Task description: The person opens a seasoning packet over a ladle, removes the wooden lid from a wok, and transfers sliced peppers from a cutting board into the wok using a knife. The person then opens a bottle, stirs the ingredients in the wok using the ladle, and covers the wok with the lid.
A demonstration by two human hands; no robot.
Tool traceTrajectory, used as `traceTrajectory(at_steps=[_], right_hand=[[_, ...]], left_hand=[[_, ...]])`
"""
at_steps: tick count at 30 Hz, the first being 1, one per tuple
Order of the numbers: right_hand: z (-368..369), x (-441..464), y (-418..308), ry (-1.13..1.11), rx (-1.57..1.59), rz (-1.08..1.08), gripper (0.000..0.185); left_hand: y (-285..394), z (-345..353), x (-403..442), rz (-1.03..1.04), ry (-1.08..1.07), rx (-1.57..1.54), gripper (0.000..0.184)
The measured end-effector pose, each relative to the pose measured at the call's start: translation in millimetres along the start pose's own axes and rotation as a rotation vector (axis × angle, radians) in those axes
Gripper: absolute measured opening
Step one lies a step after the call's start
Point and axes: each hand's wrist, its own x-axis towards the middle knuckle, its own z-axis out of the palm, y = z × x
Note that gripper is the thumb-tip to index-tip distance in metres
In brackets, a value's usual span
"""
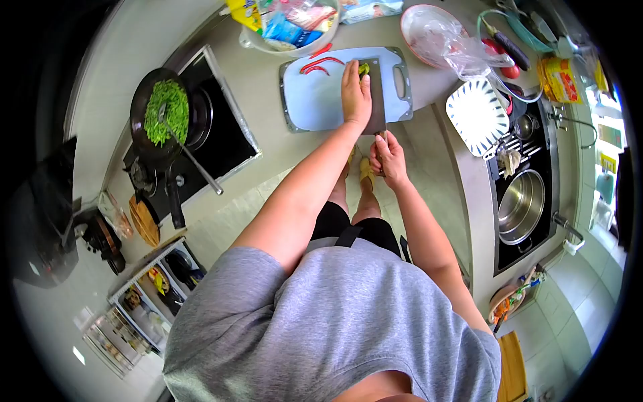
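Note:
In the head view my right hand (390,159) is closed around the handle of a cleaver (378,100), at the near edge of the board. The wide dark blade reaches away from me over the right part of a light blue cutting board (315,104). My left hand (356,99) lies along the blade's left side, fingers stretched out and thumb apart. A small yellow-green vegetable piece (364,69) shows by its fingertips, partly hidden by the hand and blade. Several red chili peppers (323,61) lie at the board's far left.
To the left, a wok (138,124) of chopped greens (166,110) with a metal spatula (194,162) sits on the stove. A tub of packets (295,43) stands behind the board. On the right are a striped white dish (477,115) and a steel pot (521,206) in the sink.

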Motion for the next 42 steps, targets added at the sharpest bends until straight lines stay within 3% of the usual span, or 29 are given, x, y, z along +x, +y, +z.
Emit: traceTrajectory(at_steps=[5, 11, 13, 14, 18, 22, 27, 30, 33, 36, 37, 39, 42], right_hand=[[47.7, -48.1, -26.9, -0.067, -0.136, 0.033, 0.009], [176.7, -80.4, -59.3, -0.284, -0.295, 0.109, 0.012], [232.5, -74.7, -57.8, -0.393, -0.301, 0.100, 0.012], [276.7, -63.2, -52.3, -0.475, -0.412, 0.012, 0.010], [384.3, -20.0, -13.7, -0.508, -0.645, -0.166, 0.010], [415.7, -6.1, 18.6, -0.438, -0.746, -0.189, 0.017], [416.3, 1.8, 28.9, -0.458, -0.618, -0.073, 0.014], [423.9, -12.4, 28.7, -0.463, -0.587, -0.076, 0.011], [434.1, -23.9, 26.8, -0.489, -0.502, -0.038, 0.010], [438.3, -31.3, 20.7, -0.495, -0.374, 0.016, 0.011], [436.0, -32.3, 18.4, -0.499, -0.294, 0.054, 0.012], [428.4, -33.2, 15.9, -0.473, -0.288, 0.036, 0.012], [410.4, -32.4, 11.5, -0.475, -0.310, 0.027, 0.011]], left_hand=[[43.2, -62.3, -6.2, -0.045, 0.139, 0.017, 0.044], [77.5, -214.6, 22.9, -0.123, 0.424, 0.146, 0.044], [65.4, -278.2, 49.5, 0.017, 0.545, 0.206, 0.044], [50.2, -343.2, 81.4, -0.077, 0.434, 0.200, 0.046], [46.6, -482.6, 92.9, -0.427, 0.641, 0.062, 0.055], [11.8, -574.8, 52.2, -0.413, 0.661, -0.027, 0.053], [-25.6, -598.6, 24.9, -0.322, 0.533, 0.157, 0.049], [-39.5, -584.9, 32.0, -0.047, 0.182, 0.560, 0.051], [-31.5, -551.7, 34.9, 0.027, -0.117, 0.727, 0.059], [-42.8, -540.7, 41.1, 0.004, -0.188, 0.864, 0.062], [-55.2, -544.2, 46.9, -0.141, -0.182, 0.897, 0.066], [-74.1, -552.4, 54.3, -0.210, -0.078, 0.891, 0.068], [-67.9, -557.3, 64.5, -0.064, -0.175, 0.948, 0.067]])
